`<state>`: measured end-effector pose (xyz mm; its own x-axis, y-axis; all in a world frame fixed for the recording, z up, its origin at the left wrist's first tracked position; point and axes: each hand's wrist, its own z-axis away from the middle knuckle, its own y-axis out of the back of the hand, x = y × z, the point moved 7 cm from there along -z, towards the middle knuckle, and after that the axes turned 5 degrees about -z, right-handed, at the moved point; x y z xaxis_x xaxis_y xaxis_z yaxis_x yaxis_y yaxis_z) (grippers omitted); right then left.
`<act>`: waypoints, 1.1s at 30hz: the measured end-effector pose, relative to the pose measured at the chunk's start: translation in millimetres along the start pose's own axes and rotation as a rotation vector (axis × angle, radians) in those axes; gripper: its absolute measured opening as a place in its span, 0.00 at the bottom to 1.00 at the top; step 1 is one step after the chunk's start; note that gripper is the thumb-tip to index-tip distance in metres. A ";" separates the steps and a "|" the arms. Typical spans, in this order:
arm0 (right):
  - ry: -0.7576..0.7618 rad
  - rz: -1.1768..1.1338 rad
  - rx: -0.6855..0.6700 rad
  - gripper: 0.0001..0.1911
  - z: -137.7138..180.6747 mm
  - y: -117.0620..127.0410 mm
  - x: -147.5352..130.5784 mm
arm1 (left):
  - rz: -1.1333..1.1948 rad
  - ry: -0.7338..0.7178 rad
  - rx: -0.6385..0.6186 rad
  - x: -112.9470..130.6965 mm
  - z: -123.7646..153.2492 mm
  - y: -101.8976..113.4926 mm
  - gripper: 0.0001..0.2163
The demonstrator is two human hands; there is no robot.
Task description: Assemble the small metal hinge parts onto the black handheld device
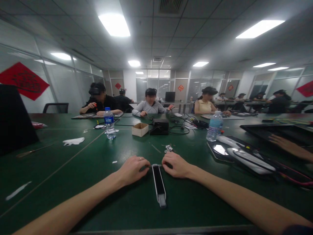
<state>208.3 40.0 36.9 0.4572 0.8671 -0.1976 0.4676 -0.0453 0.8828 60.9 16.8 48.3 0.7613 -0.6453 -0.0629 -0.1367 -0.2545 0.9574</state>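
A long, narrow black strip-shaped object with a pale rim lies on the green table, a grey block at its near end. My left hand, with a ring on one finger, rests at the left of its far end, thumb and fingertips drawn together. On the opposite side, my right hand is curled in a pinch close to the far right corner. What either pinch holds is too small to make out. Just beyond my right hand sit several small whitish metal-looking pieces.
A small open box and a black box-shaped device with cables stand ahead. Water bottles are at left and right. White-and-black devices lie at right, near another person's hand over a black tray. Several people sit opposite.
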 end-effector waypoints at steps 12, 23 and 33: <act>-0.026 -0.031 -0.029 0.04 0.3 -1.4 1.6 | 0.234 0.156 -0.055 -16.4 -0.5 -17.1 0.08; -0.014 -0.063 -0.019 0.05 -0.2 -2.2 3.2 | 0.429 0.217 -0.013 -15.2 -2.1 -23.7 0.08; -0.127 0.142 0.042 0.07 -1.7 11.7 19.6 | 0.257 0.160 -0.042 -11.0 -1.3 -22.6 0.10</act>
<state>221.5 57.3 44.1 0.6117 0.7808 -0.1270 0.4216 -0.1860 0.8875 56.5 30.6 27.8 0.7959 -0.5623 0.2244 -0.3134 -0.0655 0.9474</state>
